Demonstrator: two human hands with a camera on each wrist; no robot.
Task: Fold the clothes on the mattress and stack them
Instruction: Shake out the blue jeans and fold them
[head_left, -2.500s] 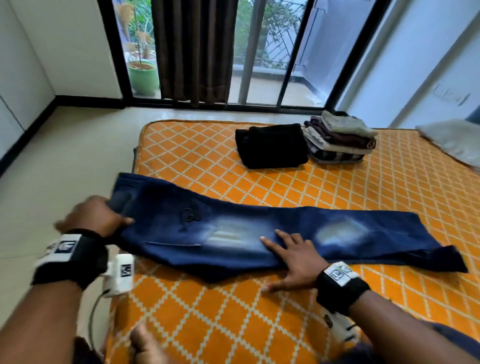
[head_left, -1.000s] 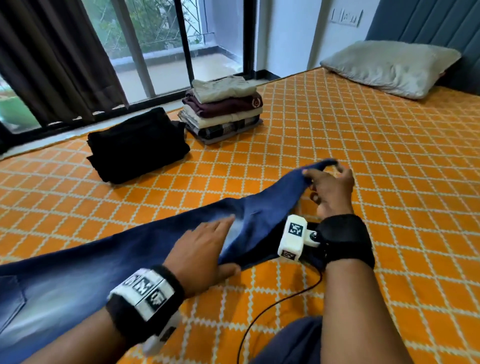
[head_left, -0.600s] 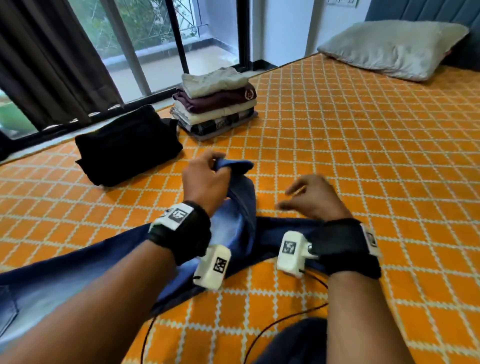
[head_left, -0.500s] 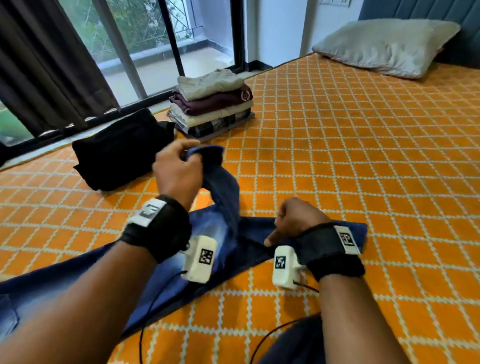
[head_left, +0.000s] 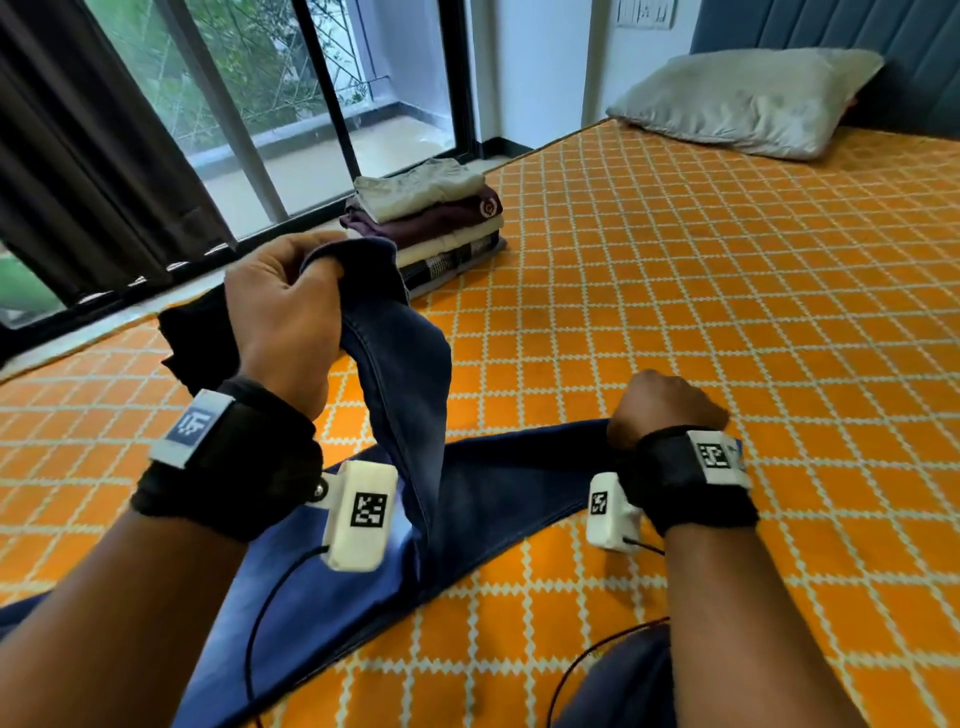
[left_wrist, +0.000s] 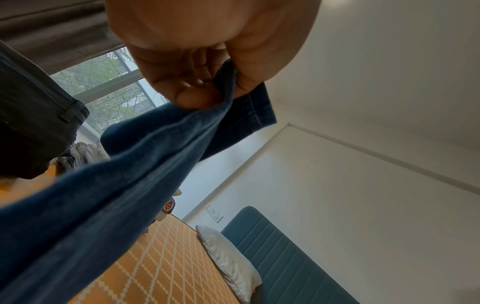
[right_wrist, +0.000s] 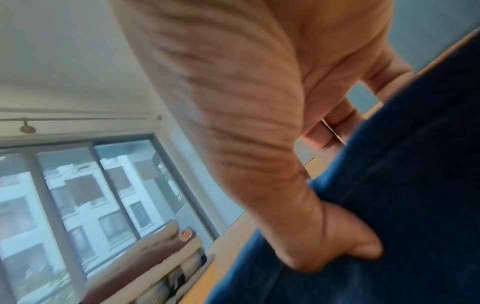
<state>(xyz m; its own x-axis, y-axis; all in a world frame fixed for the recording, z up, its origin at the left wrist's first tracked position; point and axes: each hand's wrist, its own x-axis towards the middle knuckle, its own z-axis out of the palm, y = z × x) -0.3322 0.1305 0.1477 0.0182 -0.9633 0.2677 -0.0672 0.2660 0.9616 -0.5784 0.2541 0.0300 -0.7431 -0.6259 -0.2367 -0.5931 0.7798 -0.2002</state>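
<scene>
Blue jeans (head_left: 415, 467) spread across the near part of the orange mattress (head_left: 727, 312). Left hand (head_left: 283, 317) pinching one leg end, lifted up. Right hand (head_left: 665, 410) curled, thumb pressing jeans flat; real grip hard to tell. Folded stack (head_left: 431, 218) far behind.

One pair of blue jeans (head_left: 410, 395) is gripped by two hands, the left hand (head_left: 283, 317) and the right hand (head_left: 665, 410). Beyond the left hand sits one stack of folded clothes (head_left: 436, 218), four garments deep, and one black folded garment (head_left: 202, 332). Far beyond the right hand lies one pillow (head_left: 748, 98).
</scene>
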